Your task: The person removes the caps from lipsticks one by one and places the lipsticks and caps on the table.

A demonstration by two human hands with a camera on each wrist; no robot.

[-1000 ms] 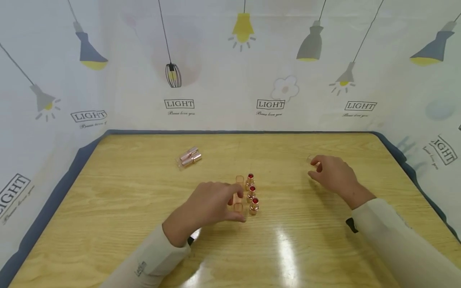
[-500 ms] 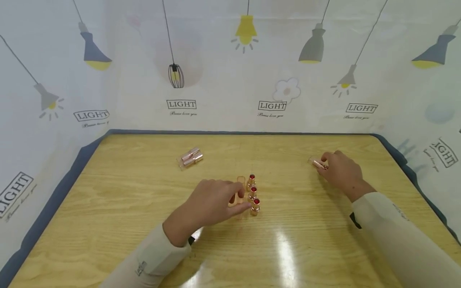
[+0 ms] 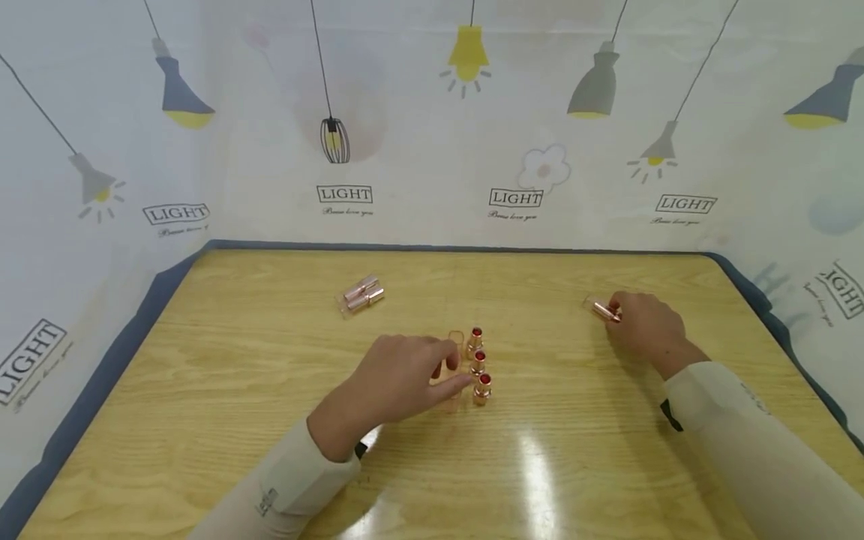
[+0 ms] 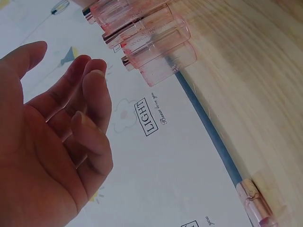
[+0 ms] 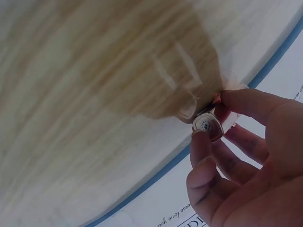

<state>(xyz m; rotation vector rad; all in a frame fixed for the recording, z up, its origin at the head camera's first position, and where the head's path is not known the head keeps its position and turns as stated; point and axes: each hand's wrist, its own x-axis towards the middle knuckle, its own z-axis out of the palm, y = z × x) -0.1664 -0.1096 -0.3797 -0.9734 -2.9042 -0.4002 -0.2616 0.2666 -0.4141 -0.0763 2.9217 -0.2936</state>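
My right hand [image 3: 646, 322] pinches the base end of a rose-gold lipstick [image 3: 599, 307] with a clear cap, low over the right side of the table. In the right wrist view, thumb and fingers meet around the lipstick's base [image 5: 207, 125]. Three uncapped lipsticks [image 3: 482, 391] with red tips stand upright in a row at mid-table. Clear pinkish caps [image 3: 456, 340] stand in a row just left of them, partly hidden by my left hand [image 3: 398, 375]. That hand hovers beside the caps, fingers loosely bent, holding nothing; the left wrist view shows it apart from the caps [image 4: 163, 42].
Two capped rose-gold lipsticks [image 3: 365, 298] lie side by side at the back left of the wooden table [image 3: 223, 375]. A white cloth wall [image 3: 418, 150] printed with lamps rises behind the table's dark-edged far side.
My right hand has shifted slightly right, and more of the lipstick in its fingers now shows. The left thumb has moved a little right toward the nearest standing lipstick.
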